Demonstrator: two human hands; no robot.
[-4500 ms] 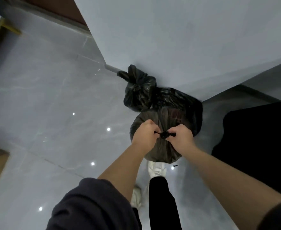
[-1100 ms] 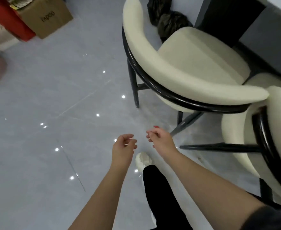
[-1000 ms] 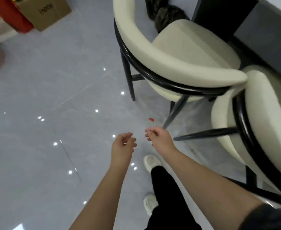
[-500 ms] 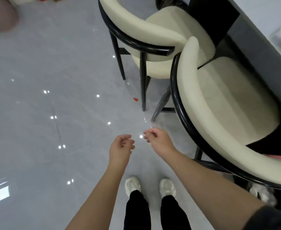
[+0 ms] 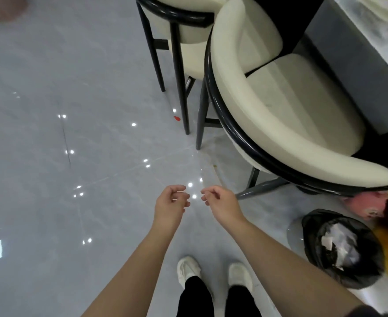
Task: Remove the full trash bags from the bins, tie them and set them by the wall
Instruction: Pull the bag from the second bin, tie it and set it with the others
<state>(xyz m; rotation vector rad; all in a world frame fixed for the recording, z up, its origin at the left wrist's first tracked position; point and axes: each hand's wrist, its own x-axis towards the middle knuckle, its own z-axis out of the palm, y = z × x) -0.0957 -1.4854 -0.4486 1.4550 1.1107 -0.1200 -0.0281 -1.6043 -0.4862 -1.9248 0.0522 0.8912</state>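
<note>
Both hands, left (image 5: 170, 205) and right (image 5: 220, 203), hang empty with fingers loosely curled. A bin (image 5: 303, 227) lined with a black bag (image 5: 348, 266) of paper has come into view at lower right, beside the cream chair (image 5: 291, 106).

two chairs (image 5: 280, 106), one lined bin (image 5: 341, 250), two hands (image 5: 170, 202)

Bare forearms; black trousers (image 5: 195, 296); white sneakers (image 5: 188, 268).

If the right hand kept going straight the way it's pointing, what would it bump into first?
Probably nothing close: the right hand points forward and slightly left, over bare floor. Further along stand the dark chair legs, but depth is hard to judge, so it might pass beside them.
</note>
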